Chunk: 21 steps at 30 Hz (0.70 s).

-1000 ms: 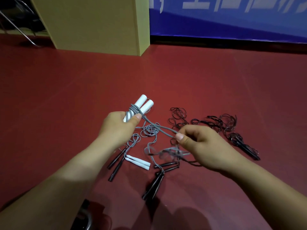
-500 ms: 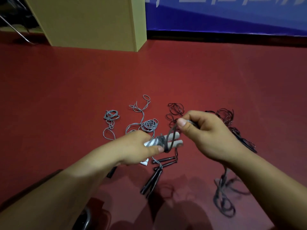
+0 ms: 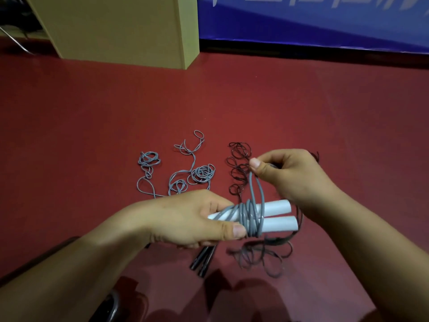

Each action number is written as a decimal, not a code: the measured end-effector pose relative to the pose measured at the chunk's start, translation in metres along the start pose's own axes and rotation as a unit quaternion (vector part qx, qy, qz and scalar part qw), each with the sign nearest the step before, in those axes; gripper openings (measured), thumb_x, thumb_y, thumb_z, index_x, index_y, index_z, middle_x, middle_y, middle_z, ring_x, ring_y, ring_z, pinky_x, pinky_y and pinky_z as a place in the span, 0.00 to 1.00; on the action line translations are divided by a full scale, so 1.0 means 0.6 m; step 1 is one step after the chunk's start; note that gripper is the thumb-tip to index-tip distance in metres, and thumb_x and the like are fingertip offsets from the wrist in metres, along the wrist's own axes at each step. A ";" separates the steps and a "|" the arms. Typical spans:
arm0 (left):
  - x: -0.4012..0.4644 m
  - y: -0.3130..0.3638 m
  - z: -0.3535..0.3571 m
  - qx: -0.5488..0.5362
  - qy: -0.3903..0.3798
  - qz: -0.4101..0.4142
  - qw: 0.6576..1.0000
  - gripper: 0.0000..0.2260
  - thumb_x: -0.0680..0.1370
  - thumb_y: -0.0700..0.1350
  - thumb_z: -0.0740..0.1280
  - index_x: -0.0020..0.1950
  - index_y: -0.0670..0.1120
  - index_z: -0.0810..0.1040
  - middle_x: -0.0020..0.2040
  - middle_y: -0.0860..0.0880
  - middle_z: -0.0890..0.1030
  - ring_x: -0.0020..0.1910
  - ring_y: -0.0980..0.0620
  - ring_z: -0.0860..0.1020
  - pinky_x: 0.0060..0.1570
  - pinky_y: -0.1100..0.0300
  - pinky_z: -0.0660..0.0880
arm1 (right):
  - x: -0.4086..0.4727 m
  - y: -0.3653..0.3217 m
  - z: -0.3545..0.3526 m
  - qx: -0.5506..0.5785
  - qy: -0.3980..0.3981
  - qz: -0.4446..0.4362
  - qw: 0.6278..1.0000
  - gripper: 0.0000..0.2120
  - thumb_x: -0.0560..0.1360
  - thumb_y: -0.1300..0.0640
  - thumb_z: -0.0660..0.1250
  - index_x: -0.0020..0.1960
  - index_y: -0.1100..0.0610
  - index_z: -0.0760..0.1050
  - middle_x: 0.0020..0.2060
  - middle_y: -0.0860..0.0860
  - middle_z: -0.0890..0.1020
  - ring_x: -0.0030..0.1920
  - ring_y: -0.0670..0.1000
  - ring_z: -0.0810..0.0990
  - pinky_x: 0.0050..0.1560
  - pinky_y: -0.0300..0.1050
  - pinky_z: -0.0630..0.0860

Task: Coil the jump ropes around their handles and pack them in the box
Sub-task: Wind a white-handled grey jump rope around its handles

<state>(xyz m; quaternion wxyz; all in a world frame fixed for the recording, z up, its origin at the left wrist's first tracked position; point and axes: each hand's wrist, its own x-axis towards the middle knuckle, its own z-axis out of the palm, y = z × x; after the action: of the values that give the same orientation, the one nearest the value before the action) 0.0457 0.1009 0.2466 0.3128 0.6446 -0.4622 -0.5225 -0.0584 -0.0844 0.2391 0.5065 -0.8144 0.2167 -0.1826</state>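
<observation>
The left hand (image 3: 185, 219) holds two handles (image 3: 274, 214) side by side, their free ends pointing right. Rope (image 3: 249, 217) is wound around the handles just right of the thumb. From the coil a loop rises to the right hand (image 3: 290, 175), which pinches it above the handles. On the floor (image 3: 92, 124) behind the hands lie loose ropes (image 3: 185, 173) to the left and tangled ropes (image 3: 239, 168) to the right. Another pair of handles (image 3: 203, 260) lies below the left hand. A box (image 3: 116, 29) stands far behind, left of a banner (image 3: 325, 19).
</observation>
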 end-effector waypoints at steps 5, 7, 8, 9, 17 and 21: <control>-0.002 0.001 0.002 -0.021 -0.017 0.007 1.000 0.10 0.80 0.49 0.66 0.47 0.43 0.75 0.28 0.51 0.67 0.24 0.54 0.62 0.23 0.65 0.62 | 0.002 0.000 0.010 0.123 -0.043 0.064 0.989 0.11 0.76 0.59 0.69 0.36 0.61 0.77 0.21 0.43 0.70 0.20 0.40 0.63 0.22 0.29 0.61; -0.002 0.000 0.002 -0.027 -0.025 0.012 0.999 0.09 0.80 0.50 0.66 0.45 0.46 0.75 0.28 0.51 0.68 0.23 0.54 0.62 0.22 0.65 0.62 | 0.000 0.003 0.016 0.162 -0.064 0.099 0.980 0.11 0.77 0.59 0.68 0.36 0.60 0.76 0.22 0.46 0.71 0.22 0.41 0.65 0.24 0.33 0.63; -0.002 0.000 0.003 -0.030 -0.026 0.013 0.999 0.08 0.80 0.51 0.66 0.44 0.49 0.75 0.28 0.51 0.69 0.23 0.54 0.63 0.22 0.66 0.63 | 0.001 0.006 0.019 0.172 -0.072 0.111 0.976 0.10 0.77 0.59 0.68 0.37 0.60 0.76 0.24 0.48 0.72 0.23 0.44 0.66 0.25 0.36 0.64; -0.001 -0.001 0.004 -0.033 -0.028 0.014 0.999 0.08 0.79 0.52 0.66 0.43 0.50 0.75 0.28 0.51 0.69 0.22 0.54 0.63 0.22 0.66 0.63 | 0.001 0.010 0.021 0.175 -0.080 0.123 0.974 0.10 0.77 0.58 0.68 0.38 0.60 0.77 0.25 0.49 0.72 0.25 0.45 0.67 0.26 0.37 0.65; 0.005 -0.004 -0.003 -0.177 0.016 0.077 0.981 0.07 0.79 0.50 0.62 0.43 0.53 0.77 0.28 0.50 0.71 0.19 0.58 0.64 0.19 0.67 0.61 | -0.011 0.025 0.053 0.230 -0.147 0.093 0.958 0.08 0.69 0.69 0.66 0.35 0.58 0.78 0.27 0.53 0.77 0.26 0.48 0.72 0.27 0.39 0.65; 0.010 0.000 -0.015 -0.259 0.135 0.053 0.955 0.19 0.78 0.54 0.65 0.55 0.38 0.73 0.28 0.51 0.69 0.18 0.59 0.61 0.19 0.69 0.59 | -0.011 0.025 0.073 0.208 -0.104 0.147 0.961 0.14 0.80 0.65 0.61 0.37 0.58 0.76 0.27 0.51 0.75 0.25 0.48 0.63 0.28 0.42 0.57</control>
<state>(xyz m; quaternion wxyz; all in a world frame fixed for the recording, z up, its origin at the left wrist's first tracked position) 0.0545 0.0945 0.2465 0.5555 0.5807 -0.2978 -0.5152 -0.0440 -0.0540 0.2066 0.7055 -0.6649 0.2374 -0.0616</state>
